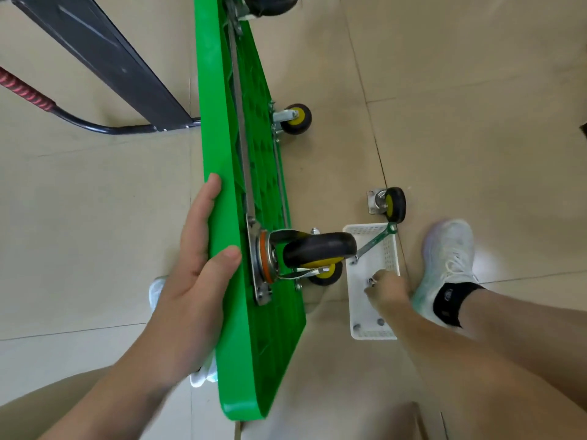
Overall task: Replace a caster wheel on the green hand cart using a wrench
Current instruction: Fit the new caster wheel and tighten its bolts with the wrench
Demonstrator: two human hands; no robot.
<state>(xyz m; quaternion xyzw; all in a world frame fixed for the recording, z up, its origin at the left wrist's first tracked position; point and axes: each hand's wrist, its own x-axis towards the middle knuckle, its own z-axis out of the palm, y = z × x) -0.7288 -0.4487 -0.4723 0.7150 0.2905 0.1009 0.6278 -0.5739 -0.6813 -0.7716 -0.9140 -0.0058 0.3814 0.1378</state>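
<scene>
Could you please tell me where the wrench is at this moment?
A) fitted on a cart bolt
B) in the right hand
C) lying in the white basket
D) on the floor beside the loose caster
C: the wrench lies slanted in the white basket, its ring end on the rim, while the right hand pinches a small metal part.
</scene>
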